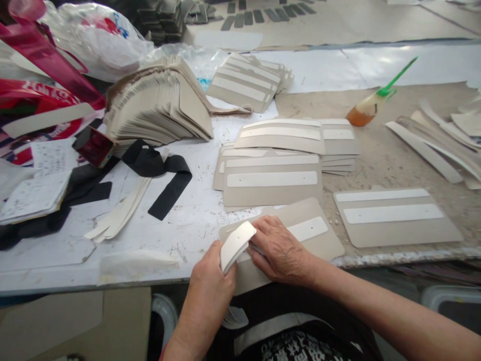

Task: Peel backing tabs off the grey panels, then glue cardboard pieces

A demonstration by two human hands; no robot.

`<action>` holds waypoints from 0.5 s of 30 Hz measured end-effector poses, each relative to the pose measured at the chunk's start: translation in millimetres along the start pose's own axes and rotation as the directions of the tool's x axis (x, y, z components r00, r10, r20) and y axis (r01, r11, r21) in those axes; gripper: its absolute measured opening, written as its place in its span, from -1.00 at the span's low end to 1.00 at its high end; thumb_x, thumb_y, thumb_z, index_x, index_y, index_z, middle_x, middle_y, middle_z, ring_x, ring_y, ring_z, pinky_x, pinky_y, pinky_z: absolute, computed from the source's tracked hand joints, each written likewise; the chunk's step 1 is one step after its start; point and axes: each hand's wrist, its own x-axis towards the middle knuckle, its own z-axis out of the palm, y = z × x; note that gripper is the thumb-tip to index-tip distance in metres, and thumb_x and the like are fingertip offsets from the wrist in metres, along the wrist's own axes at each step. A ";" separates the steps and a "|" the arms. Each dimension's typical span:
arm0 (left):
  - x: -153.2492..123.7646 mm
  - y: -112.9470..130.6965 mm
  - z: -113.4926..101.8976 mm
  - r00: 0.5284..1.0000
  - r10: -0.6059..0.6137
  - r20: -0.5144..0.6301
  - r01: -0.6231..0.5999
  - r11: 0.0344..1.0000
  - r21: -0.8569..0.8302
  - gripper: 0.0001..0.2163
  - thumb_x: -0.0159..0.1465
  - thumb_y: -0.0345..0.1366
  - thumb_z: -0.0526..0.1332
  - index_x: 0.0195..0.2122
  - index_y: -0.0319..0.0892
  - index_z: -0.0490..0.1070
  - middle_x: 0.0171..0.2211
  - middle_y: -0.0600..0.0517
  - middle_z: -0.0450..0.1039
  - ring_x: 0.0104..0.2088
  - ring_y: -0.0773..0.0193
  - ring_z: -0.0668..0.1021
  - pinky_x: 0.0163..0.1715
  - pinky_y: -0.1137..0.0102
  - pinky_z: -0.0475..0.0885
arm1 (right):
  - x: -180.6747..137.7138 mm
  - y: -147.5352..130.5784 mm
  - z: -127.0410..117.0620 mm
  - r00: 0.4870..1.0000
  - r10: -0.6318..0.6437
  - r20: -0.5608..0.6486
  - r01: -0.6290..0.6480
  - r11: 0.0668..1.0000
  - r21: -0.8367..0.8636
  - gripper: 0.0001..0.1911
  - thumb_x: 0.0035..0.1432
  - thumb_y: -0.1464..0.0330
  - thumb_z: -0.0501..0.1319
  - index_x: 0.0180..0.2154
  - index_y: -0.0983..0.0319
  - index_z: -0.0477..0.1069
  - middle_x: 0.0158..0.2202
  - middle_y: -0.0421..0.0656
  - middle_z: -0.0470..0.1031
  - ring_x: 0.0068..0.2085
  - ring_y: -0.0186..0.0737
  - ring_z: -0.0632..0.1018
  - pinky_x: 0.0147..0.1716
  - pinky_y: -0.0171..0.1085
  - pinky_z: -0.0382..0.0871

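My left hand is closed around a bundle of white strips, holding it upright at the table's near edge. My right hand lies flat with fingers pressed down on a beige card that carries a white strip; its fingertips touch the strip's left end beside the bundle. The card overhangs the table edge toward me.
Finished beige cards with white strips lie in piles ahead and one to the right. A tall fanned stack of cards stands at left, black fabric strips beside it. A glue bottle with green nozzle lies at right, loose strips beyond.
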 end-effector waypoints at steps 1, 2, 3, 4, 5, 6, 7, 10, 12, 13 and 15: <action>0.1 0.0 0.3 1.000 0.008 0.001 -0.008 1.000 0.001 -0.95 0.18 -0.32 0.05 -0.42 -0.10 0.22 -0.53 0.10 0.29 -0.47 0.26 0.38 -0.42 0.38 0.24 | -0.2 0.1 0.3 1.000 0.001 -0.001 -0.001 1.000 -0.002 -0.84 0.18 0.42 0.06 -0.18 0.29 0.30 -0.18 0.00 0.36 -0.15 -0.09 0.30 -0.15 -0.11 0.21; 0.2 0.0 0.6 1.000 0.016 -0.001 -0.016 1.000 0.004 -0.95 0.18 -0.33 0.05 -0.43 -0.10 0.22 -0.53 0.10 0.29 -0.47 0.26 0.37 -0.42 0.38 0.23 | -0.3 0.2 0.7 1.000 0.002 -0.003 -0.002 1.000 -0.002 -0.83 0.18 0.42 0.06 -0.17 0.29 0.30 -0.17 -0.01 0.36 -0.15 -0.09 0.30 -0.14 -0.11 0.21; 0.4 0.2 0.9 1.000 0.025 -0.002 -0.025 1.000 0.011 -0.94 0.18 -0.35 0.05 -0.43 -0.10 0.21 -0.53 0.10 0.28 -0.48 0.27 0.37 -0.42 0.38 0.23 | -0.4 0.3 1.0 1.000 0.000 -0.008 0.000 1.000 -0.003 -0.82 0.18 0.42 0.06 -0.16 0.28 0.30 -0.17 -0.01 0.36 -0.15 -0.09 0.30 -0.14 -0.11 0.21; 0.7 0.4 1.2 0.999 0.034 -0.005 -0.034 0.999 0.021 -0.93 0.18 -0.36 0.04 -0.44 -0.10 0.20 -0.53 0.10 0.28 -0.48 0.27 0.36 -0.42 0.38 0.22 | -0.4 0.5 1.2 1.000 -0.004 -0.013 0.004 1.000 -0.003 -0.82 0.18 0.42 0.06 -0.16 0.28 0.30 -0.16 -0.01 0.36 -0.15 -0.09 0.30 -0.14 -0.11 0.21; 0.9 0.7 1.5 0.999 0.041 -0.006 -0.041 0.999 0.034 -0.93 0.19 -0.38 0.04 -0.44 -0.10 0.19 -0.53 0.11 0.27 -0.48 0.27 0.35 -0.42 0.38 0.21 | -0.4 0.6 1.3 1.000 -0.008 -0.018 0.008 1.000 -0.004 -0.82 0.18 0.42 0.06 -0.16 0.28 0.30 -0.16 -0.01 0.36 -0.14 -0.08 0.30 -0.14 -0.11 0.22; 1.2 1.1 1.7 0.999 0.044 -0.007 -0.044 0.998 0.050 -0.92 0.19 -0.39 0.04 -0.44 -0.10 0.18 -0.53 0.11 0.27 -0.48 0.27 0.35 -0.42 0.38 0.21 | -0.4 0.7 1.3 1.000 -0.012 -0.024 0.011 1.000 -0.004 -0.82 0.17 0.42 0.07 -0.16 0.28 0.30 -0.16 -0.01 0.36 -0.14 -0.08 0.30 -0.14 -0.11 0.22; 1.3 1.5 1.8 0.999 0.045 -0.006 -0.044 0.997 0.069 -0.91 0.19 -0.40 0.03 -0.44 -0.10 0.18 -0.52 0.11 0.27 -0.48 0.27 0.35 -0.41 0.38 0.20 | -0.4 0.6 1.1 0.999 -0.015 -0.029 0.015 1.000 -0.004 -0.82 0.17 0.42 0.07 -0.16 0.29 0.30 -0.16 0.00 0.36 -0.14 -0.08 0.30 -0.14 -0.11 0.22; 1.3 2.0 1.7 0.999 0.042 -0.005 -0.041 0.991 0.125 -0.91 0.20 -0.42 0.03 -0.42 -0.10 0.19 -0.51 0.09 0.29 -0.46 0.25 0.37 -0.40 0.37 0.21 | -0.7 0.1 0.4 0.999 -0.018 -0.042 0.018 1.000 0.005 -0.83 0.15 0.43 0.08 -0.17 0.29 0.30 -0.17 -0.01 0.35 -0.14 -0.09 0.30 -0.13 -0.11 0.23; 0.7 1.6 1.7 0.999 0.040 -0.007 -0.038 0.988 0.150 -0.92 0.20 -0.42 0.03 -0.40 -0.11 0.20 -0.49 0.08 0.32 -0.44 0.23 0.40 -0.39 0.37 0.22 | -1.3 0.1 0.4 0.999 -0.015 -0.044 0.015 1.000 0.009 -0.82 0.14 0.44 0.09 -0.17 0.28 0.29 -0.17 -0.01 0.35 -0.14 -0.09 0.29 -0.12 -0.10 0.23; 0.1 1.1 1.7 0.999 0.036 -0.014 -0.034 0.986 0.161 -0.93 0.21 -0.41 0.04 -0.39 -0.11 0.21 -0.49 0.07 0.32 -0.44 0.22 0.42 -0.40 0.37 0.23 | -1.6 0.4 0.7 0.999 -0.013 -0.043 0.013 1.000 0.007 -0.82 0.14 0.44 0.08 -0.17 0.28 0.29 -0.17 -0.01 0.35 -0.14 -0.09 0.29 -0.12 -0.10 0.23; -1.2 0.1 1.8 0.998 0.032 -0.046 -0.023 0.984 0.176 -0.95 0.22 -0.40 0.05 -0.37 -0.12 0.22 -0.50 0.07 0.34 -0.44 0.21 0.44 -0.41 0.37 0.24 | -1.9 1.4 1.3 0.999 -0.011 -0.038 0.011 1.000 -0.002 -0.80 0.16 0.47 0.05 -0.15 0.29 0.28 -0.17 -0.01 0.35 -0.15 -0.09 0.30 -0.12 -0.11 0.23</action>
